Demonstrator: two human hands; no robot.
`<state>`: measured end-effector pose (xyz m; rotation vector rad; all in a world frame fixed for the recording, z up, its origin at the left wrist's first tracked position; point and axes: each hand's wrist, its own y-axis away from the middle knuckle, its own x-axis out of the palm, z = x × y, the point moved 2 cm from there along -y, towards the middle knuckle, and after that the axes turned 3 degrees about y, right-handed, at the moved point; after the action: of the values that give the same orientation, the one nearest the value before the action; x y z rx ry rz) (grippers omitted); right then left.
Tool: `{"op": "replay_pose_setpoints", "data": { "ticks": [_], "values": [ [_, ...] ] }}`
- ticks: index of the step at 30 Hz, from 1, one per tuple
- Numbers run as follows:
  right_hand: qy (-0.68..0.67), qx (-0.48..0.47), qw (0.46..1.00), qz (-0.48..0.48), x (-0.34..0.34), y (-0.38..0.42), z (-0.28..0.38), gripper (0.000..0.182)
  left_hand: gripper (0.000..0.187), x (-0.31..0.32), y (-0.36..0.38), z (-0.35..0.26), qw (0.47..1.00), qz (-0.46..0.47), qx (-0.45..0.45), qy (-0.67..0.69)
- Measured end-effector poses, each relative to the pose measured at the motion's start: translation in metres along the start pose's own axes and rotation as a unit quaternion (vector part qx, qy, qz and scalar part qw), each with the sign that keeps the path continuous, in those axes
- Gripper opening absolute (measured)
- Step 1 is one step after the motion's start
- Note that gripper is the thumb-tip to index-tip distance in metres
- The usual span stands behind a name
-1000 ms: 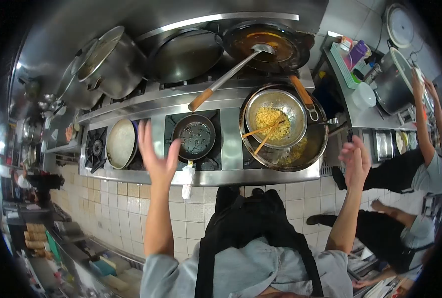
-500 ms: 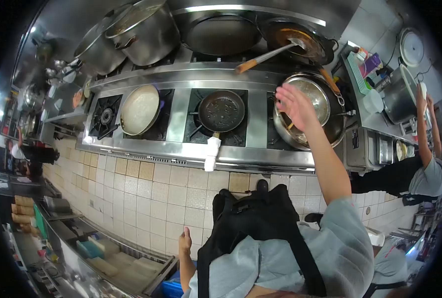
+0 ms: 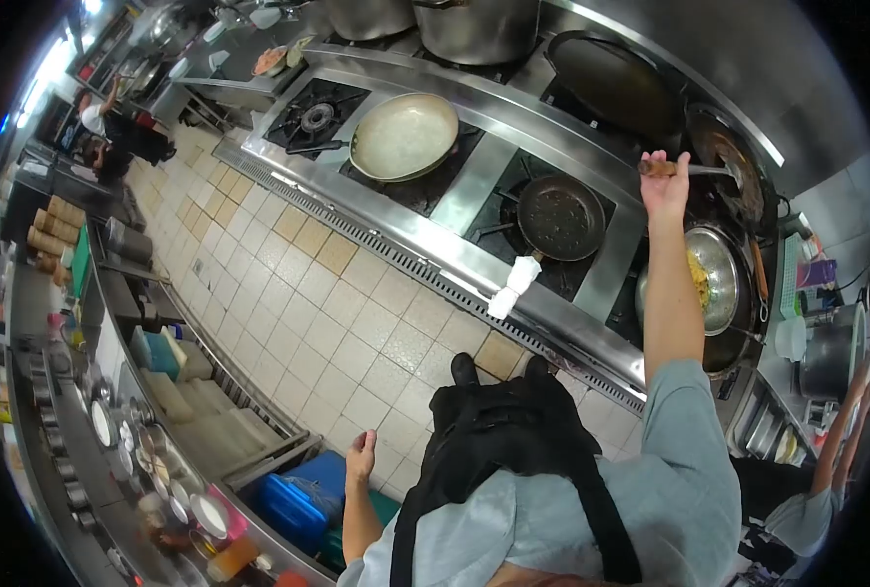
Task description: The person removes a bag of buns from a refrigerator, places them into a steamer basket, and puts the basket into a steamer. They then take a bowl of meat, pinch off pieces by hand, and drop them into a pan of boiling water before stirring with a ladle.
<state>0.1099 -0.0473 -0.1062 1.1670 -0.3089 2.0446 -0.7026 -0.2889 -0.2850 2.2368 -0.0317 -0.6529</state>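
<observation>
My right hand (image 3: 664, 186) reaches over the back of the stove, its fingers curled round the wooden handle (image 3: 656, 168) of a ladle. The ladle's metal shaft (image 3: 709, 171) points right into a dark, oily wok (image 3: 727, 147); its head is hard to make out. Below that hand, partly behind my forearm, a shiny metal pan (image 3: 725, 284) with yellow food (image 3: 697, 279) rests over a larger wok. My left hand (image 3: 361, 456) hangs low at my side, thumb up, fingers loosely apart, holding nothing.
A black frying pan (image 3: 560, 217) with a white cloth (image 3: 514, 287) round its handle sits on the middle burner. Left of it is a pale pan (image 3: 403, 137). Large pots (image 3: 479, 29) stand behind. Another person's arms (image 3: 846, 430) show at right; a blue bin (image 3: 293, 504) is near my left hand.
My right hand has gone from over the metal pan to the ladle's handle and closed on it. My view has turned, shifting the stove rightward. Yellow food now shows in the metal pan.
</observation>
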Motion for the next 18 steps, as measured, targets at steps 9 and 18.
{"op": "replay_pose_setpoints", "data": {
  "ticks": [9,18],
  "values": [
    [-0.058,0.151,0.987,-0.011,-0.022,0.1,0.16,0.012,0.068,0.095,0.003,0.0,0.979,0.071,0.181,-0.057],
    [0.238,0.145,0.96,-0.015,-0.012,0.206,0.305,0.023,0.038,0.094,-0.025,-0.033,0.889,0.074,0.278,-0.355]
  ]
}}
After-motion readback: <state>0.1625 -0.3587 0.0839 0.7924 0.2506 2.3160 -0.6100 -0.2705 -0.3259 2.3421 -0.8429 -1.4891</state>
